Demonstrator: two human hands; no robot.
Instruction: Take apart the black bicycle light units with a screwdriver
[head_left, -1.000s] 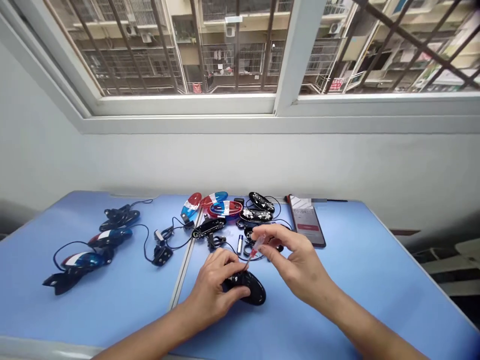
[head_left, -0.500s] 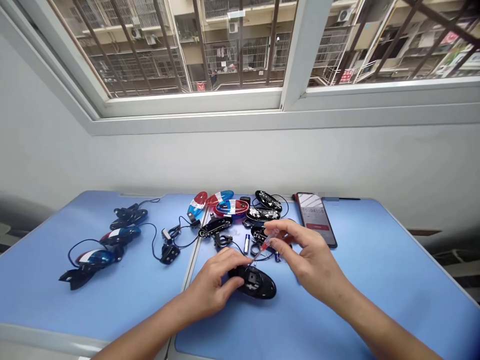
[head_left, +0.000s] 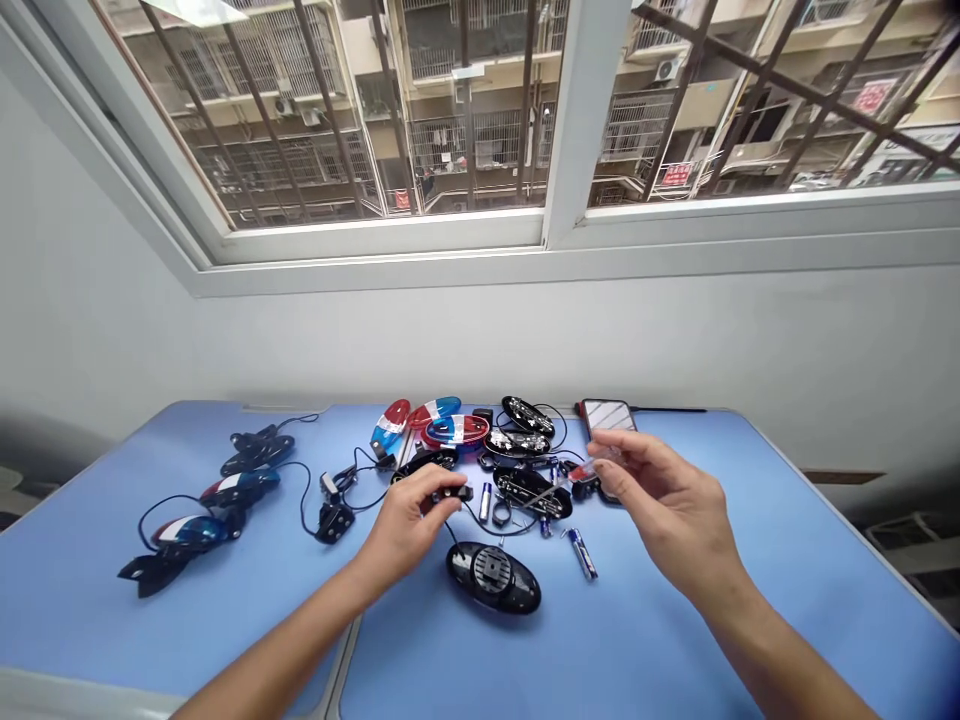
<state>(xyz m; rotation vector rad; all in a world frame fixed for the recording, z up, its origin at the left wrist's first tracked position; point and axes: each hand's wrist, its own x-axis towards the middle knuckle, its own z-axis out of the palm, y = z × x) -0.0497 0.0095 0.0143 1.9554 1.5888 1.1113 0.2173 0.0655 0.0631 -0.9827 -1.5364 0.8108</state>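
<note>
My left hand [head_left: 416, 515] pinches a small black part [head_left: 456, 493], apparently on a thin cable; the fingers partly cover it. A screwdriver [head_left: 581, 472] with a clear red handle is held in my right hand [head_left: 664, 500], its thin shaft pointing left over the black parts. Below and between the hands, a black oval housing [head_left: 495, 578] lies on the table with its round ridged mount facing up. Neither hand touches this housing. Near the screwdriver's shaft lies another black oval shell [head_left: 531, 492].
Loose batteries [head_left: 582, 555] lie on the blue table [head_left: 637, 640]. Red-and-blue covers [head_left: 456, 430] and black shells [head_left: 517, 443] cluster at the back. A phone [head_left: 609, 415] is partly behind my right hand. Assembled lights with cables [head_left: 191, 530] lie at left.
My left hand has left the black oval housing and moved up, now pinching the small black part. My right hand has drawn the screwdriver away to the right.
</note>
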